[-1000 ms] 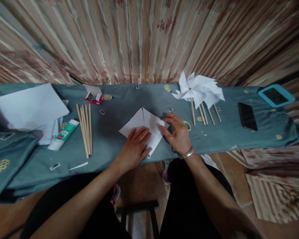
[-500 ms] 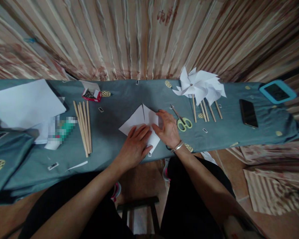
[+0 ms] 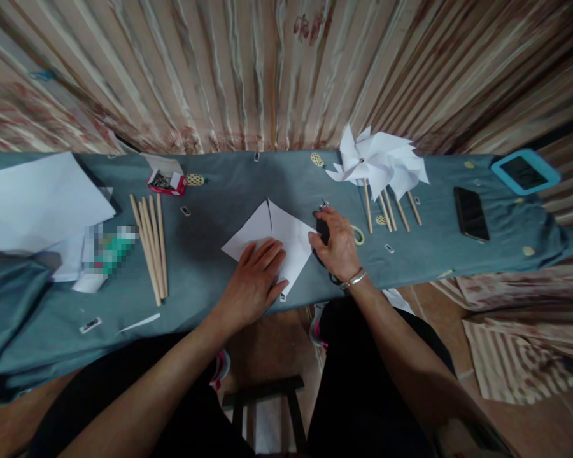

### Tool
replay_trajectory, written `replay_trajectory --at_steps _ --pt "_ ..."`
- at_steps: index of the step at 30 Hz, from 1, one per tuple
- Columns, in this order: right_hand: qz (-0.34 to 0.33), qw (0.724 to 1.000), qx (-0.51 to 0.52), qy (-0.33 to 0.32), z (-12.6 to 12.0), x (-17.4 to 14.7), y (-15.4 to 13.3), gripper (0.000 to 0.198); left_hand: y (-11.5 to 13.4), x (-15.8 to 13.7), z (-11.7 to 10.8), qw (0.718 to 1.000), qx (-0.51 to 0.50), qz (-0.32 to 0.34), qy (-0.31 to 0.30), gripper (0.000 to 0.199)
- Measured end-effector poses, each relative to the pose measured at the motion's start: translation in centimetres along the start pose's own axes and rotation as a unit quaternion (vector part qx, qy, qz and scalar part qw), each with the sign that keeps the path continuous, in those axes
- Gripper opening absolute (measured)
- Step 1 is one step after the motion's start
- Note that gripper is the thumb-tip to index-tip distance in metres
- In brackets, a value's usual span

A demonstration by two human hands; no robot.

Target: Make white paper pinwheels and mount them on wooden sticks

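A white square of paper [image 3: 291, 238] lies flat on the cloth-covered table, turned like a diamond, with a slit running in from its far corner. My left hand [image 3: 255, 273] rests on its near-left part, fingers stretched out flat. Just right of the paper, my right hand [image 3: 337, 245] hovers over or touches the scissors [image 3: 358, 235]; it covers most of them, leaving part of a green handle loop and the blade tip in sight. The right fingers are bent and apart, and I see no grip on the scissors.
White paper pinwheels [image 3: 377, 162] on wooden sticks lie at the back right, near a black phone [image 3: 471, 214] and a blue-framed tablet [image 3: 525, 172]. Leftward are loose wooden sticks [image 3: 153, 254], a red box of small metal pieces [image 3: 167, 181], a blurred green item [image 3: 117, 251] and paper sheets [image 3: 38, 197].
My right hand has left the paper and moved right onto the scissors. The left hand stays on the paper. The view has shifted slightly.
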State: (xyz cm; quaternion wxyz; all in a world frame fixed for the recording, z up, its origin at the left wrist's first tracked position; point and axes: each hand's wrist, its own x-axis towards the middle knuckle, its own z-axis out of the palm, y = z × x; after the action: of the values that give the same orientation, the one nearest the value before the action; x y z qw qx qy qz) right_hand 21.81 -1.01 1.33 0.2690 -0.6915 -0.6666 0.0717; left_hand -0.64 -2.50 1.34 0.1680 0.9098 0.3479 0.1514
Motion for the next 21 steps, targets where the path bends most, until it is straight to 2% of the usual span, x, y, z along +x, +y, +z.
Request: replay_trajectory --at_steps 4,7,10,15,17,21 --pt "0.005 1.000 -0.016 0.003 -0.7 -0.2 0.7 0.043 0.1 -0.1 0.0 1.000 0.000 -0.004 0.005 0.048" --pt "0.004 0.999 -0.044 0.029 -1.3 -0.2 0.7 0.042 0.1 -0.1 -0.1 1.000 0.006 -0.005 0.005 0.047" --pt "-0.046 0.997 -0.050 0.045 -1.6 0.0 -0.3 0.038 0.3 -0.1 -0.2 1.000 0.010 -0.008 0.002 0.047" --pt "-0.177 0.983 0.030 -0.027 0.0 0.8 -3.7 0.034 0.5 0.0 -0.5 1.000 0.004 -0.014 -0.007 0.049" --pt "-0.193 0.979 0.044 -0.049 1.0 1.1 -4.7 0.033 0.6 0.1 -0.6 1.000 0.001 -0.018 -0.008 0.049" --pt "-0.184 0.980 0.041 -0.058 2.4 1.6 -5.2 0.030 0.6 0.2 -0.6 1.000 -0.004 -0.024 -0.007 0.050"
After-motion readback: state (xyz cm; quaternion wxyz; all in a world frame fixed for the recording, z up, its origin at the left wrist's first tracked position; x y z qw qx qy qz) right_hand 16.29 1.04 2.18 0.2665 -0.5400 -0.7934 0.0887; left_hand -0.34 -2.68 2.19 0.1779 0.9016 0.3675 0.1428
